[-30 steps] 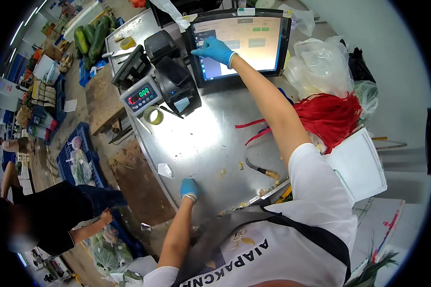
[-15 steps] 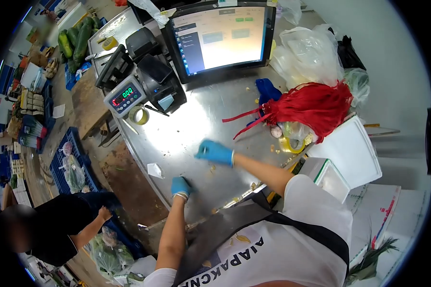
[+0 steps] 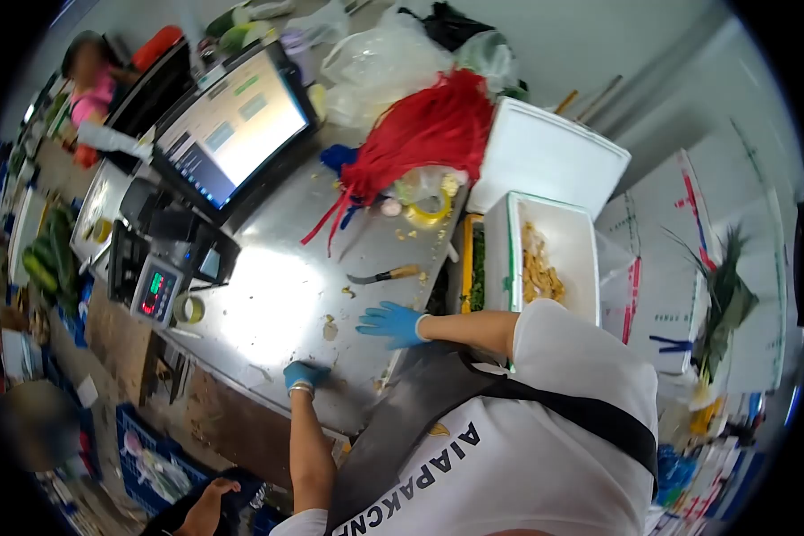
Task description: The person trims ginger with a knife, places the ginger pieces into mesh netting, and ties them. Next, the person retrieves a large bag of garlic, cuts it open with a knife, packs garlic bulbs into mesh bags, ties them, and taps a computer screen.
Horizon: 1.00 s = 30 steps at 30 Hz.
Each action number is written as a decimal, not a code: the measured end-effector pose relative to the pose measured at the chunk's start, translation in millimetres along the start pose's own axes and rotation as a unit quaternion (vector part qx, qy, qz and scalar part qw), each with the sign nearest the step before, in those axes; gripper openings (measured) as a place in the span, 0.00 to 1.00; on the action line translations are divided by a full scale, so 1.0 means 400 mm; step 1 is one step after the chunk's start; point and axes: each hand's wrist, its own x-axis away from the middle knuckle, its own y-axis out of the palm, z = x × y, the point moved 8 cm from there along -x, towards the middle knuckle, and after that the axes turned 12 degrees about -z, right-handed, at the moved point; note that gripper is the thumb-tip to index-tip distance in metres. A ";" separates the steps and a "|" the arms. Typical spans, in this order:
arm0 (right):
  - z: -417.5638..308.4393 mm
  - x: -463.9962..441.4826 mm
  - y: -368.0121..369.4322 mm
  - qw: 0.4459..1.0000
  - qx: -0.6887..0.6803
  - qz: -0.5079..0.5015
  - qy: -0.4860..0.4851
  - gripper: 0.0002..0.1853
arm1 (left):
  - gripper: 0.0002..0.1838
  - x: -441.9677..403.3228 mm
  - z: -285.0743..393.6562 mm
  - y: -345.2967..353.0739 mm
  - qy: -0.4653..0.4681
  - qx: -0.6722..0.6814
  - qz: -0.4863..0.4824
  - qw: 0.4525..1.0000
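Note:
My right hand (image 3: 391,325), in a blue glove, is spread out low over the metal table (image 3: 268,326), palm down, with nothing in it. A curved knife (image 3: 384,275) with a wooden handle lies on the table just beyond its fingers. To the left, my left hand (image 3: 305,375), also gloved in blue, is by the table's near edge with its fingers curled in. Whatever those fingers may hold is hidden. Small food scraps (image 3: 330,327) lie between the hands.
A scale (image 3: 157,292), tape roll (image 3: 188,308) and monitor (image 3: 232,125) stand left. Red net bags (image 3: 420,134) lie at the back. A foam box (image 3: 581,268) holds yellowish pieces beside its lid (image 3: 554,156). Another person's hand (image 3: 219,489) shows at lower left.
My view has turned to the right. My right hand has gone from closed to spread, and the knife now shows on the table. The white scrap near my left hand is no longer visible.

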 end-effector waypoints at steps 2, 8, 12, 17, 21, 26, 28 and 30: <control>-0.003 0.004 -0.012 0.999 -0.016 -0.032 0.016 0.47 | 0.30 -0.019 0.007 0.007 0.023 -0.025 -0.011 0.999; 0.142 0.031 -0.161 0.954 -0.264 0.144 0.011 0.38 | 0.30 -0.037 -0.045 0.013 0.022 0.001 0.059 0.998; 0.559 0.388 -0.471 0.753 -0.267 0.476 0.368 0.37 | 0.27 -0.004 -0.044 -0.001 0.022 0.047 0.096 0.994; 1.062 0.664 -0.603 0.556 -0.139 0.663 0.482 0.51 | 0.20 -0.031 -0.058 0.000 0.035 0.066 0.120 0.990; 1.288 0.523 -0.874 0.733 -0.023 0.518 0.441 0.59 | 0.18 -0.076 -0.105 0.030 0.003 0.075 0.089 0.993; 1.486 0.158 -0.874 0.874 -0.231 0.210 0.371 0.48 | 0.21 -0.184 -0.159 0.122 -0.011 0.081 0.002 0.997; 1.429 0.021 -0.837 0.925 -0.033 0.125 0.357 0.35 | 0.23 -0.182 -0.174 0.109 -0.039 0.191 0.019 0.981; 1.355 -0.015 -0.798 0.939 0.026 0.160 0.305 0.26 | 0.25 -0.153 -0.177 0.119 -0.099 0.215 0.041 0.971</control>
